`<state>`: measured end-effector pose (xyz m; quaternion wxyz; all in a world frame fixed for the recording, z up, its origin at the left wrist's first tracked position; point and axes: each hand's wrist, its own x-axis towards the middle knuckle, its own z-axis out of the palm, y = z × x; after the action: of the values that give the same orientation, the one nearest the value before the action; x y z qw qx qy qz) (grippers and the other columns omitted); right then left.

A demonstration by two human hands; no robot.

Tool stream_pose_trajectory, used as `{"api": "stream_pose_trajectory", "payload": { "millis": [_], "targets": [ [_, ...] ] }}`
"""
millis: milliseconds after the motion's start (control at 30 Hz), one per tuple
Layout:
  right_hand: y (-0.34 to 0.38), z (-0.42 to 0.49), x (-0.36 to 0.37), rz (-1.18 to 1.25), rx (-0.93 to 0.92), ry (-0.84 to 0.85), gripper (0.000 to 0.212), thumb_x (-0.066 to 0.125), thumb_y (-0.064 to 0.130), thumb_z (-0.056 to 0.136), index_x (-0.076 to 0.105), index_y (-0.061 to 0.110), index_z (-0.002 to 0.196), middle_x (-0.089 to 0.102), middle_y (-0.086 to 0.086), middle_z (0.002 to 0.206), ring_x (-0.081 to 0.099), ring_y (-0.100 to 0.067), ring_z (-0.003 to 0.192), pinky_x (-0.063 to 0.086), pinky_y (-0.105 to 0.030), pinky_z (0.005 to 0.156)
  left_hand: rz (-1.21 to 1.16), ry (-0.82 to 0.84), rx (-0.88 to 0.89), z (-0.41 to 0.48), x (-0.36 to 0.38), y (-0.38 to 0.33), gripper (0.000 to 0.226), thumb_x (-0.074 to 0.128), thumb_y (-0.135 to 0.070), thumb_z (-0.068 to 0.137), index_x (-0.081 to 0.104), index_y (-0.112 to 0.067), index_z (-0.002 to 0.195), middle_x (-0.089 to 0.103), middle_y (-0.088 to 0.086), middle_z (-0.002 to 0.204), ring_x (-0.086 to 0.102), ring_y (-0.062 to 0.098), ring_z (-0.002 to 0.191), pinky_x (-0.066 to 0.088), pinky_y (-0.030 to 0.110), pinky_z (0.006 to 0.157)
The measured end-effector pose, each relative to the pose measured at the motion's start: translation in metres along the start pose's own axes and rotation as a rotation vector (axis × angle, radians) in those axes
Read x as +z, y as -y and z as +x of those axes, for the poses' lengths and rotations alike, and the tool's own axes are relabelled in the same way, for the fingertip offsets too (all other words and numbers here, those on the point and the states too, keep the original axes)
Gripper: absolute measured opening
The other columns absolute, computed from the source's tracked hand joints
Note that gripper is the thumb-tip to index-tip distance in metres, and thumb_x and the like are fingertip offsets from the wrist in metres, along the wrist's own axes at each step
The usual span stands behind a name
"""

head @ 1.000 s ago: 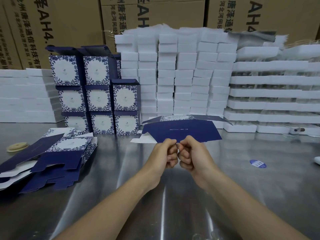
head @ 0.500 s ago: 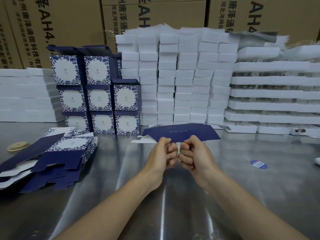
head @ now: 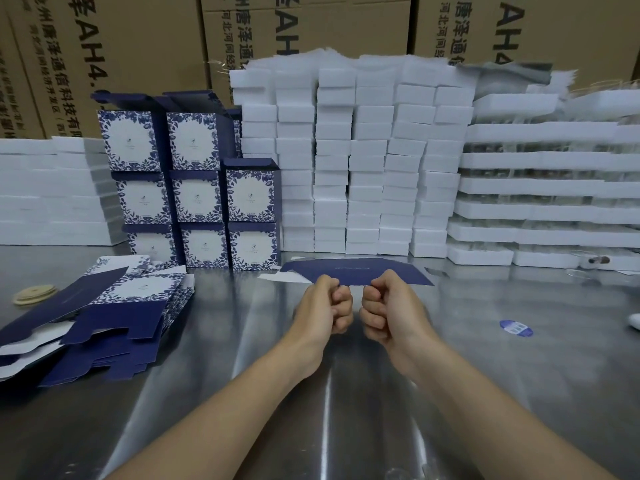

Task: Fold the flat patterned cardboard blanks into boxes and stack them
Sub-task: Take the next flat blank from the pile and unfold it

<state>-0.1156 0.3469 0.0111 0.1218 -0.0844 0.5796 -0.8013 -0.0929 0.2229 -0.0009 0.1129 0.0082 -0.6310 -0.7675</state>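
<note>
A flat navy cardboard blank (head: 353,271) lies nearly level just above the steel table, its near edge pinched by both hands. My left hand (head: 327,308) grips that edge left of centre, and my right hand (head: 386,306) grips it right of centre, fingers curled, knuckles almost touching. A loose pile of flat blue-and-white patterned blanks (head: 114,313) lies on the table at the left. Folded patterned boxes (head: 197,199) stand stacked three high at the back left, some with open lids.
Tall stacks of white foam blocks (head: 353,161) fill the back centre and right, with more white stacks (head: 48,192) at far left. Brown shipping cartons (head: 131,46) form the back wall. A blue sticker (head: 515,328) and a tape roll (head: 34,294) lie on the steel table (head: 519,375).
The navy blank has tipped down from a raised tilt to nearly flat, and both hands have spread slightly apart while still gripping its near edge.
</note>
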Motion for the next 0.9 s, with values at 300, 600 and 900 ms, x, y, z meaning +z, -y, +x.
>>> {"api": "stream_pose_trajectory", "payload": {
  "millis": [300,600,900],
  "targets": [
    [-0.003,0.003,0.002,-0.042,-0.081,-0.076,0.036,0.036,0.023,0.099,0.034,0.023,0.063,0.022,0.004,0.057,0.017,-0.014,0.047,0.016,-0.026,0.041,-0.069,-0.068,0.009,0.004,-0.006,0.002,0.039,0.035,-0.023,0.103,0.032,-0.024,0.063,0.023,-0.006,0.056,0.02,0.014,0.052,0.018,0.029,0.052],
    [0.002,0.007,-0.004,0.015,-0.218,-0.122,0.029,0.032,0.021,0.098,0.026,0.024,0.07,0.025,0.006,0.056,0.016,-0.013,0.045,0.014,-0.026,0.043,-0.184,-0.019,0.035,0.008,-0.013,-0.001,0.029,0.05,-0.033,0.089,0.057,-0.019,0.064,0.043,-0.005,0.062,0.032,0.013,0.05,0.032,0.021,0.045],
    [0.03,0.007,-0.026,0.104,-0.322,-0.078,0.033,0.03,0.024,0.101,0.025,0.024,0.068,0.024,0.006,0.055,0.017,-0.013,0.047,0.011,-0.034,0.051,-0.374,-0.317,0.012,0.024,-0.038,0.003,0.06,0.043,-0.064,0.099,0.067,-0.018,0.07,0.045,-0.002,0.056,0.04,0.011,0.044,0.024,0.022,0.041]
  ]
}}
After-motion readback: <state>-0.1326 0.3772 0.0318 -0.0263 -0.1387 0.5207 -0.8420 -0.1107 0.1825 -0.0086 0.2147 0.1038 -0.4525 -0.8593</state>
